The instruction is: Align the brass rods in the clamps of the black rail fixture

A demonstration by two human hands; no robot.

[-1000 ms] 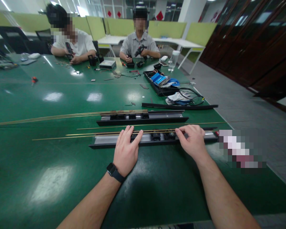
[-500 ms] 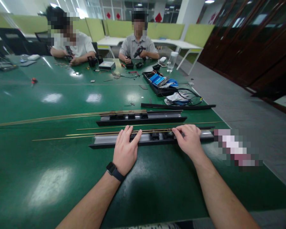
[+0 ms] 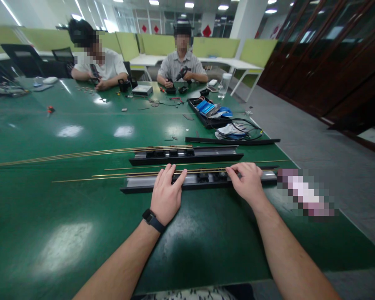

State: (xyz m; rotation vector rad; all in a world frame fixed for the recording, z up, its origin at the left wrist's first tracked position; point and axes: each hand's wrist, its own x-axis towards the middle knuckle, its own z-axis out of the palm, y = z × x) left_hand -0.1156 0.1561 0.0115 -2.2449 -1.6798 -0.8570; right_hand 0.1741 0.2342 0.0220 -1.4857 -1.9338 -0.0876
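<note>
Lying across the green table is a long black-edged metal channel [image 3: 137,182] with black blocks [image 3: 203,175] inside it. Thin brass-coloured rods [image 3: 112,176] run along its top and stick out to the left. My left hand [image 3: 167,191], with a dark watch on its wrist, rests over the channel, fingers spread on the rods. At the channel's right part, my right hand [image 3: 246,179] pinches a thin brass rod between thumb and forefinger. Just behind lies a second, similar channel [image 3: 187,158] with more long rods [image 3: 81,156] across it.
A black strip [image 3: 231,141] lies farther back, near gloves [image 3: 233,130] and a black tray [image 3: 192,104] holding blue things. Two people sit across the table, one holding a power drill [image 3: 183,74]. A clear jug [image 3: 225,85] stands at the far right. A blurred-out patch [image 3: 306,191] covers something on the right.
The camera view has tilted up slightly. The rods' left ends sit a little farther right in the view. Both hands keep nearly the same pose on the channel.
</note>
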